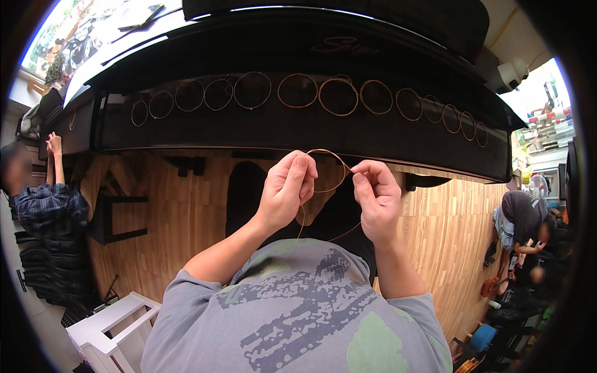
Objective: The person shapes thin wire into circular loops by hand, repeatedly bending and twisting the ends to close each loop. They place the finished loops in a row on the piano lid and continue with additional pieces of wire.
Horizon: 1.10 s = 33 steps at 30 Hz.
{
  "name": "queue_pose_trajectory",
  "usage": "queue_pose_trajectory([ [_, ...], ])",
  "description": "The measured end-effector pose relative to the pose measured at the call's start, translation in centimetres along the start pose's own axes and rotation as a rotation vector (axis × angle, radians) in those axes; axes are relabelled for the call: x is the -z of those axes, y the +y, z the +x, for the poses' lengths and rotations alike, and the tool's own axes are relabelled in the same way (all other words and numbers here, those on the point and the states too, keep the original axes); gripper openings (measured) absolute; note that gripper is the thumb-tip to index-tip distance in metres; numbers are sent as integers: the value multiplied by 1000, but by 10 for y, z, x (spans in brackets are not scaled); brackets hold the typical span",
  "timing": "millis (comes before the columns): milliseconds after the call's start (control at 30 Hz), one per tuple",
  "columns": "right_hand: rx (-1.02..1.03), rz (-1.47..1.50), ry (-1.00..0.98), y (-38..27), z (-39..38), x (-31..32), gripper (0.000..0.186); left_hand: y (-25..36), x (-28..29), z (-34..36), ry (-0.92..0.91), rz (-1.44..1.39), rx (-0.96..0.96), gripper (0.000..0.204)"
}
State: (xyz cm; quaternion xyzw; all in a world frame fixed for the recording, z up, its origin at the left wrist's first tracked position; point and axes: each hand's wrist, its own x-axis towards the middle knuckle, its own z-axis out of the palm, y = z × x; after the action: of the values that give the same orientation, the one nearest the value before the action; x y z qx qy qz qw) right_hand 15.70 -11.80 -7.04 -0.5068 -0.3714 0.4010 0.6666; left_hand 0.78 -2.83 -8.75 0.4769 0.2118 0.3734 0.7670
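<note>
My left hand [289, 183] is closed on one side of a thin copper-coloured coiled guitar string [341, 181]. My right hand [378, 199] pinches the same string between thumb and fingertips. Its loop spans the gap between my hands, and loose lengths hang toward my shirt. Ahead, a black piano [298, 133] carries a row of coiled strings laid apart or slightly overlapping. Silvery coils, such as one silver coil [252, 108], lie on the left. Copper-toned coils, among them a copper coil [337, 116], run to the right.
A person in a plaid shirt [46, 208] reaches toward the piano's left end. Another person in a dark shirt [522, 214] bends over at the right. A black stool [124, 217] and a white stool [102, 326] stand to my left on the wooden floor [435, 242].
</note>
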Motion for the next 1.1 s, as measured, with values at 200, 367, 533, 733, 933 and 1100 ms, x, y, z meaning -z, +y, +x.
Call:
queue_pose_trajectory([
  [200, 120, -253, -76, 13, -7, -1, 13, -3, -8, -4, -19, -9, 121, 31],
  [367, 311, -583, -35, 0, -4, -9, 17, -4, -11, -6, -29, -30, 142, 31],
  [533, 382, -825, -94, 2, 3, -11, 22, -4, -8, -6, -58, -34, 130, 31],
  [733, 35, -573, -183, -7, 2, -8, 37, 4, -2, -2, -68, 290, 132, 26],
  [933, -82, -344, -196, -8, 3, -5, 48, 12, -1, 7, 39, 955, -630, 44],
  [1100, -173, -261, -235, -11, 3, -7, 46, 19, -3, 16, -63, 1127, -837, 27],
])
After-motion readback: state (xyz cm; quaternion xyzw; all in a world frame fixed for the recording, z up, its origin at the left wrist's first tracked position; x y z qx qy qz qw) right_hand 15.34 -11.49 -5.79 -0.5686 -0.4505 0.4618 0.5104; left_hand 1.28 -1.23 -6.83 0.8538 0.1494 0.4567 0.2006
